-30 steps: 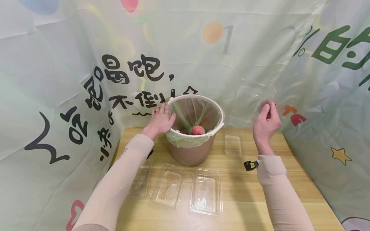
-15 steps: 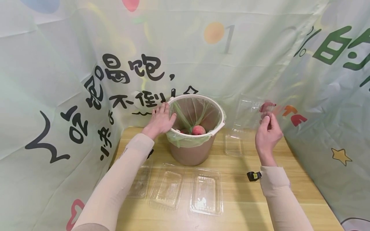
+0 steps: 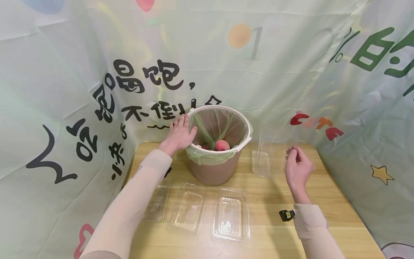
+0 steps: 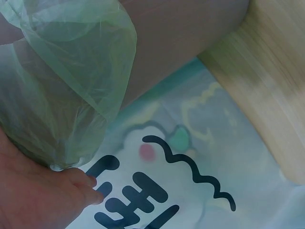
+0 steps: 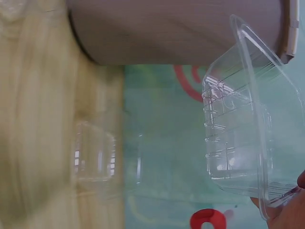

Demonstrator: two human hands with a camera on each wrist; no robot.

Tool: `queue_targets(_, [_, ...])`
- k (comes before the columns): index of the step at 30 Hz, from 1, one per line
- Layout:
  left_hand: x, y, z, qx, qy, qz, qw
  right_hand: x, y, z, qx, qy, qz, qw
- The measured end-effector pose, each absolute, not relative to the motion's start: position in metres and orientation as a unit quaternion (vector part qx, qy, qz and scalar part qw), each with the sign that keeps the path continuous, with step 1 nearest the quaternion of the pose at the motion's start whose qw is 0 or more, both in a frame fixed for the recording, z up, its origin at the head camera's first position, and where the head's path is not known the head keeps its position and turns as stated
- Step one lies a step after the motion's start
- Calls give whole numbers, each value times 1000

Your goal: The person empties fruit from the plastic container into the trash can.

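A brownish-pink bucket (image 3: 211,174) with a pale rim stands at the middle of the table, lined with a thin green plastic bag (image 4: 81,81). My left hand (image 3: 179,133) rests on the rim's left side, fingers extended. Inside the bucket, a red round fruit, perhaps a peach (image 3: 222,145), lies above other contents that are hard to make out. To the right of the bucket, my right hand (image 3: 298,169) pinches the edge of a clear plastic food container (image 5: 231,138). The right wrist view shows that container tilted on its side, raised above the table.
Another clear container (image 3: 261,165) sits on the wooden table (image 3: 258,230) at the back right. In front of the bucket lie more clear containers (image 3: 230,216), one partly behind the left forearm. Printed cloth walls (image 3: 275,64) enclose the table's back and sides.
My right hand has come down and nearer with the clear container, from against the back cloth to low over the table. My left hand and the bucket have stayed put.
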State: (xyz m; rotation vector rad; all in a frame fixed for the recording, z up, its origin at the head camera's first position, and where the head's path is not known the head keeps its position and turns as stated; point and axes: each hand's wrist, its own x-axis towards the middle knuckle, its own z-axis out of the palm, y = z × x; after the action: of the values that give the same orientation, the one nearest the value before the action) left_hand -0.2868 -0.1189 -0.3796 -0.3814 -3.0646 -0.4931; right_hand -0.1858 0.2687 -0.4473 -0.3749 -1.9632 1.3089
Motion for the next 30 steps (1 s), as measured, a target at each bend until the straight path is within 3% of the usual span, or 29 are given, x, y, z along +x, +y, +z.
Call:
queue_targets(10, [-287,-119,-378,-120,-980,-161,6,-163,276,-477,-168,-777,514,322])
queue_targets(17, [-288,-120,-380,-117,-978,-171,-3,-154,279,-499,-177,-796,484,319])
queue_targets(30, [-285,-119,-379,-119,-978,-169,5,-141,285,-523,-213,-845,433,231])
